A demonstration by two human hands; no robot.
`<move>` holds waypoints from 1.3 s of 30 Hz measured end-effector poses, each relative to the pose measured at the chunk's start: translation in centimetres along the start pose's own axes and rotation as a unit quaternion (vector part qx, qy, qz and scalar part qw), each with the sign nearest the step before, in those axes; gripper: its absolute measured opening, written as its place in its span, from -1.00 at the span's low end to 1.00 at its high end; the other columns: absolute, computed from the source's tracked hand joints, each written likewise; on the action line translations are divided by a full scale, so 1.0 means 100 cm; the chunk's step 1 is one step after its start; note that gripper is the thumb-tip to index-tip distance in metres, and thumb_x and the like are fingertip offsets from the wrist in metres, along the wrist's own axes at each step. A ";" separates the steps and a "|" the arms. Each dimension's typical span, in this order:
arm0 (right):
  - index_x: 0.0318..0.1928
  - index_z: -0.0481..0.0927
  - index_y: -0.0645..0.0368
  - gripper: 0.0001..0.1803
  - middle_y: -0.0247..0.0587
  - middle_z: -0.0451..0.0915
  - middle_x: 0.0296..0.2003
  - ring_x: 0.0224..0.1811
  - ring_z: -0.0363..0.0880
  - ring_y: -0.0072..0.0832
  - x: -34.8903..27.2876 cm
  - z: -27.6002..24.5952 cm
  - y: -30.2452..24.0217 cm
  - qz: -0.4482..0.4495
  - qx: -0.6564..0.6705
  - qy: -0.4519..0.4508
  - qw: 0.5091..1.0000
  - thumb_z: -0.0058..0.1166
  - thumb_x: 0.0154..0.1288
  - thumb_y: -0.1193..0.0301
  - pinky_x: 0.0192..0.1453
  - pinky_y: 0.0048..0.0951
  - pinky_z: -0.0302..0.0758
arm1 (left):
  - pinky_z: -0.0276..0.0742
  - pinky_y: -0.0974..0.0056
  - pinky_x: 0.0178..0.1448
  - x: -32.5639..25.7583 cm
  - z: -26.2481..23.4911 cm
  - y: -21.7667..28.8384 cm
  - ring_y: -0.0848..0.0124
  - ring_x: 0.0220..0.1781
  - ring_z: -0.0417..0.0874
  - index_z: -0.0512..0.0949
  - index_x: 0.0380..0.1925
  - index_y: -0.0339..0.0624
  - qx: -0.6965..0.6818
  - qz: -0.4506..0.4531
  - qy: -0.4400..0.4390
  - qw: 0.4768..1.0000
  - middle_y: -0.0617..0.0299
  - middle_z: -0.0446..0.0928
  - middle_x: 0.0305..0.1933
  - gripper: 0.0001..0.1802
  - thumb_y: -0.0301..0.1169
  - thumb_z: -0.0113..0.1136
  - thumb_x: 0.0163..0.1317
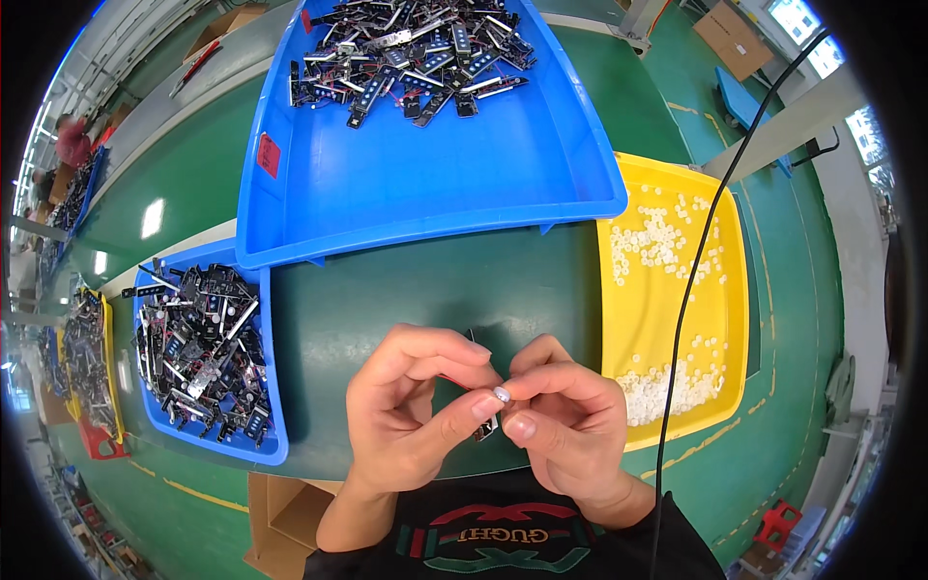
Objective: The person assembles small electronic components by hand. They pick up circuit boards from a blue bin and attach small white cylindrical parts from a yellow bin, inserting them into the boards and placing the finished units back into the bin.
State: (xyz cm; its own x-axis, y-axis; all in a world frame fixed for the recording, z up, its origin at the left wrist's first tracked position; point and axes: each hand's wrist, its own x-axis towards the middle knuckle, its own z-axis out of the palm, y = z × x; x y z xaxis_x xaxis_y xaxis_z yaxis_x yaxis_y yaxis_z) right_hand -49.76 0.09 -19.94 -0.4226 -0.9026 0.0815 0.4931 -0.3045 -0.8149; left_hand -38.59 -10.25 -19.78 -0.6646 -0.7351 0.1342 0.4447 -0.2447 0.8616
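My left hand and my right hand meet over the green table, fingertips almost touching. Both are closed in a pinch. Between them is a small black electronic module, mostly hidden behind my fingers. A small shiny whitish round piece sits at the tip of my left thumb, against my right index finger. To the left, a small blue bin is heaped with similar black modules. On the right, a yellow tray holds many small white ring-like pieces.
A large blue bin lies beyond my hands, black modules piled at its far end. A black cable hangs across the yellow tray. An open cardboard box stands below the table's near edge. Another person is far left.
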 end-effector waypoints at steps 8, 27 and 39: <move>0.14 0.50 0.34 -0.42 -0.19 0.47 -0.20 -0.39 0.42 -0.63 -0.004 -0.008 -0.011 -0.008 -0.248 -0.012 0.969 0.31 0.04 0.63 -0.30 -0.65 0.35 | 0.47 0.35 -0.24 -0.005 -0.024 0.031 0.37 -0.29 0.63 0.57 -0.13 -0.47 0.200 -0.044 -0.012 0.979 0.03 0.62 -0.27 -0.76 -0.70 0.19 0.16; 0.07 0.55 0.27 -0.70 -0.43 0.45 -0.32 -0.38 0.26 -0.70 -0.018 -0.151 -0.047 -0.011 -0.549 0.149 0.823 0.02 0.39 0.44 -0.33 -0.66 0.19 | 0.28 0.43 -0.29 -0.108 -0.141 0.151 0.53 -0.44 0.36 0.32 -0.25 -0.14 0.329 0.331 0.332 0.820 0.12 0.54 -0.30 -0.71 -0.63 0.22 0.16; -0.09 0.53 0.32 -0.82 -0.27 0.43 -0.34 -0.36 0.40 -0.52 -0.012 -0.120 -0.046 0.041 -0.657 0.048 0.751 -0.04 0.34 0.57 -0.27 -0.54 0.34 | 0.46 0.46 -0.28 -0.117 -0.237 0.148 0.63 -0.41 0.52 0.43 -0.47 -0.25 0.554 0.211 0.549 0.589 0.20 0.65 -0.31 -0.82 -0.56 0.25 0.23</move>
State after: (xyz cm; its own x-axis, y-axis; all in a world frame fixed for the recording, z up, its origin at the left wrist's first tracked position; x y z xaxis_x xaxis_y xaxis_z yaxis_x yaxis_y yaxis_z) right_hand -60.66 6.25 -23.16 -0.5157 -0.8567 0.0091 -0.6296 0.3717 -0.6822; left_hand -9.98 -20.26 -20.20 0.4245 -0.6972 0.5777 -0.6392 0.2211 0.7366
